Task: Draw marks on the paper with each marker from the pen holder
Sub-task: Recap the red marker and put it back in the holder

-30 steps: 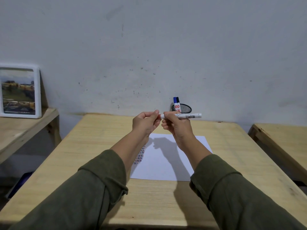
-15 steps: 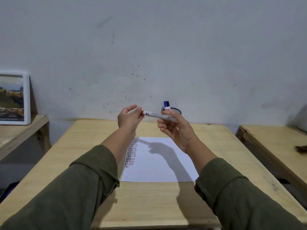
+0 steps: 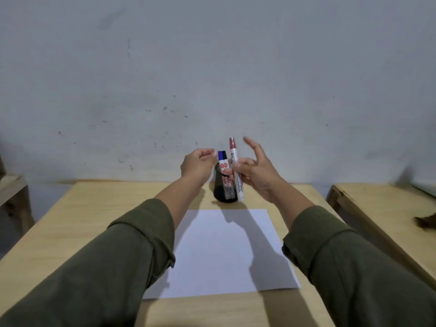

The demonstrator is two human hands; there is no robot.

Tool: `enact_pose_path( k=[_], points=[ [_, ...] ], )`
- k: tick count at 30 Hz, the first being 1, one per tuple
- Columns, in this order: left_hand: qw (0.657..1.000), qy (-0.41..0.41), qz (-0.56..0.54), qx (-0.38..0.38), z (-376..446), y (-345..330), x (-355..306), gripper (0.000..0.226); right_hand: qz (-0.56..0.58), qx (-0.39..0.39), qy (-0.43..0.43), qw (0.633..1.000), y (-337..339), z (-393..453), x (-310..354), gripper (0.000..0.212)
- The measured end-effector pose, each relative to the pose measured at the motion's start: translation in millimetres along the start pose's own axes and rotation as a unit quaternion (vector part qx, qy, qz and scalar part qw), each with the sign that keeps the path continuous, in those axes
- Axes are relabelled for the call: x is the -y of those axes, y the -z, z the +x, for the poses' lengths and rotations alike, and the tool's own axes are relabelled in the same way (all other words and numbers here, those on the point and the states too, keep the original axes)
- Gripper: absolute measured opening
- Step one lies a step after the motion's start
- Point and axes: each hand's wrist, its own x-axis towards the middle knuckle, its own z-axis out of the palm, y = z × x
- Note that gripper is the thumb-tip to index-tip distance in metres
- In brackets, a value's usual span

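Note:
A white marker with a red cap (image 3: 236, 175) stands upright in my right hand (image 3: 257, 175), pinched between thumb and fingers, index finger stretched up. Its lower end hangs just right of the black mesh pen holder (image 3: 223, 192) at the table's far edge. A blue-capped marker (image 3: 222, 159) sticks up out of the holder. My left hand (image 3: 197, 165) hovers left of the blue cap, fingers curled together, nothing visible in them. The white paper (image 3: 224, 251) lies flat in front of the holder; my left forearm covers its left edge.
The paper and holder rest on a light wooden table (image 3: 77, 223) against a grey wall. A second wooden table (image 3: 377, 197) stands close on the right with a dark object (image 3: 424, 223) on it. A low wooden shelf (image 3: 11, 187) is at the left.
The marker swung from lying crosswise between both hands to upright, red cap on top. My left hand let go of its end. Both hands moved toward the holder.

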Motion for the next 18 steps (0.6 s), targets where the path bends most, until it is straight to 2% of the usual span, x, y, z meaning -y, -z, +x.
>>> enact_pose_path(
  k=[3, 8, 12, 18],
  points=[
    [0.992, -0.014, 0.127, 0.012, 10, -5, 11, 0.037, -0.099, -0.043, 0.028, 0.994, 12, 31, 11, 0.087],
    [0.972, -0.033, 0.231, 0.039, 27, -16, 25, 0.054, -0.223, -0.085, 0.089, 0.967, 15, 70, 13, 0.082],
    [0.962, -0.038, 0.266, 0.049, 36, -22, 35, 0.056, -0.286, -0.11, 0.109, 0.945, 16, 87, -7, 0.071],
    [0.962, -0.054, 0.259, 0.059, 40, -22, 42, 0.056, -0.367, -0.096, 0.083, 0.921, 21, 96, -35, 0.063]
  ],
)
